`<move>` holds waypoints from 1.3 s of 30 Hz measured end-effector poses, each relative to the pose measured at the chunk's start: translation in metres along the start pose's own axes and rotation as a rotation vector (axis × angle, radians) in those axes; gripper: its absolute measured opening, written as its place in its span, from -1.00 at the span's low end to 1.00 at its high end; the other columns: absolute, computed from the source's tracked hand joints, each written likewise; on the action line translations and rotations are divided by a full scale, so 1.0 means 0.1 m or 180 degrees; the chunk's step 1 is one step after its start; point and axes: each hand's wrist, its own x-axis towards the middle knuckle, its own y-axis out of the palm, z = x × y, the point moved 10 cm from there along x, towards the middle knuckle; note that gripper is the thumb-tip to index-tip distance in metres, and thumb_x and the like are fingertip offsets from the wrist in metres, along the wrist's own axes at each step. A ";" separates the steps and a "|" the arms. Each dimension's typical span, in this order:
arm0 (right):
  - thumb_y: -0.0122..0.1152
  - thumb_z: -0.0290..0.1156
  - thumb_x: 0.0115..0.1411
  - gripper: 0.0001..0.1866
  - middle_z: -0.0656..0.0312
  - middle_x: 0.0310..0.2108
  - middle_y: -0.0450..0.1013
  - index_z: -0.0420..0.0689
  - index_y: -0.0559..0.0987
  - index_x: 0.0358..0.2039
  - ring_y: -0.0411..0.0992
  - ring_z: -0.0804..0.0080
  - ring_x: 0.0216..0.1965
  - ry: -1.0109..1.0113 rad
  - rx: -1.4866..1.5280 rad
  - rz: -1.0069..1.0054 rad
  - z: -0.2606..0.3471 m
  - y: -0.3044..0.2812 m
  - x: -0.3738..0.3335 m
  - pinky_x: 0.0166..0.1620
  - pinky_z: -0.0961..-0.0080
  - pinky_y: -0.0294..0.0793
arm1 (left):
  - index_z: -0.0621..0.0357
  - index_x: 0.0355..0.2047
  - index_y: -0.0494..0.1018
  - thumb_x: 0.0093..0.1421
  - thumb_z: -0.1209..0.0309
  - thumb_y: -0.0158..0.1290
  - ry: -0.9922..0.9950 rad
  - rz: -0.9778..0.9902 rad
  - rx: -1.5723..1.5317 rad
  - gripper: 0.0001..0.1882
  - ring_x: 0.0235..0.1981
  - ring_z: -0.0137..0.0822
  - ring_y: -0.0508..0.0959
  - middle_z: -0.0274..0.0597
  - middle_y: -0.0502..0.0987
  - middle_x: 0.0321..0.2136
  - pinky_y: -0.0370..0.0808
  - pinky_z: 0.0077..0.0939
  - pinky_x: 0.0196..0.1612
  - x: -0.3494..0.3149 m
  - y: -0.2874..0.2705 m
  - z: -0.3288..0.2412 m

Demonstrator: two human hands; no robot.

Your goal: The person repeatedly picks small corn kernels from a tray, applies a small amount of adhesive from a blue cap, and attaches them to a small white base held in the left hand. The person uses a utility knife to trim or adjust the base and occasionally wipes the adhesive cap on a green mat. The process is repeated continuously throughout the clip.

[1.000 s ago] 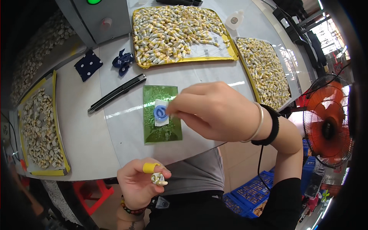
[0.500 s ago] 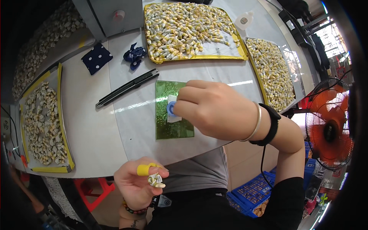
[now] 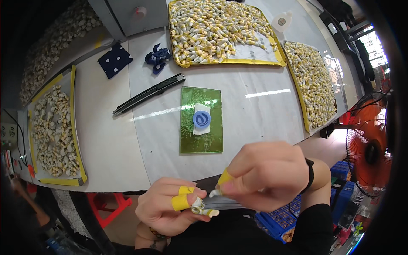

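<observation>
From my remote post I see a pale table [image 3: 108, 157], a yellow-rimmed tray [image 3: 229, 65], and a left hand [image 3: 163, 206] close beside a right hand [image 3: 272, 174].
The tray, heaped with white-and-yellow pieces [image 3: 208, 34], lies well beyond the hands. Nearer, ahead of them, a green slab [image 3: 188, 142] bears a white pad [image 3: 200, 131] and a blue disc [image 3: 202, 120]. The left thumb and yellow-banded fingers pinch a small ornament [image 3: 198, 207]; the right fingertips pinch a smaller whitish piece [image 3: 216, 193], and whether the two touch I can't tell.
</observation>
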 end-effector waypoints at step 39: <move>0.44 -0.41 -0.07 -0.68 0.16 -0.32 0.44 -0.21 0.58 -0.28 0.42 0.22 -0.31 -0.0235 -0.0578 -0.0095 0.01 0.01 -0.19 -0.27 0.42 0.44 | 0.40 -0.08 0.41 0.18 0.47 0.20 -0.1298 0.0612 -0.1732 -0.64 -0.13 -0.32 0.55 -0.06 0.54 -0.17 0.47 -0.43 -0.04 -0.05 0.47 0.36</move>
